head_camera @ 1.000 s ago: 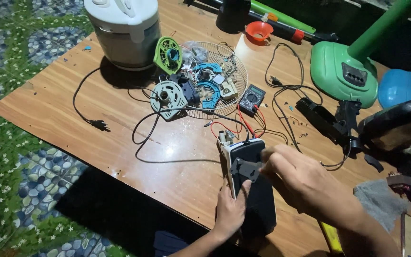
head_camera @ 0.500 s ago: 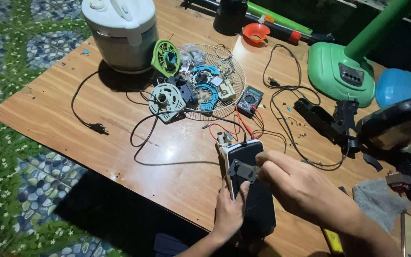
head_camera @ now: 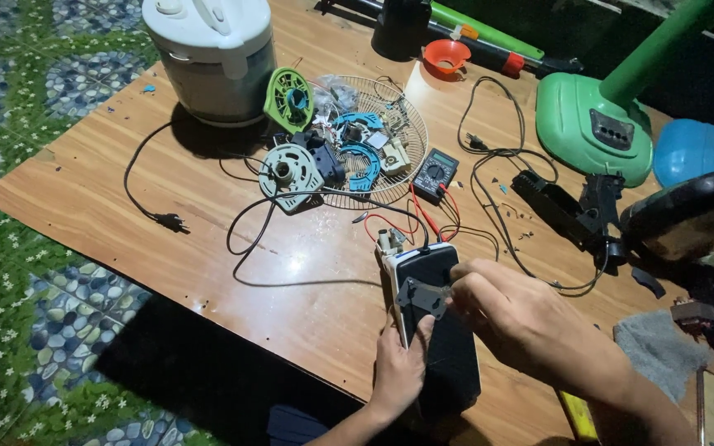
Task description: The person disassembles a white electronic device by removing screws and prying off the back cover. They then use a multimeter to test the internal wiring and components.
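Now gripping long black casing [head_camera: 444, 347] w/ left hand [head_camera: 400, 372] at near table edge [head_camera: 109, 239]; pinching small grey plate [head_camera: 423, 297] atop casing w/ right hand [head_camera: 530, 326]. Multimeter [head_camera: 435, 172] sitting just beyond, far side.

left hand [head_camera: 398, 370] gripping black casing [head_camera: 440, 330], right hand [head_camera: 522, 318] pinching grey bracket [head_camera: 423, 297], wooden table [head_camera: 208, 248]
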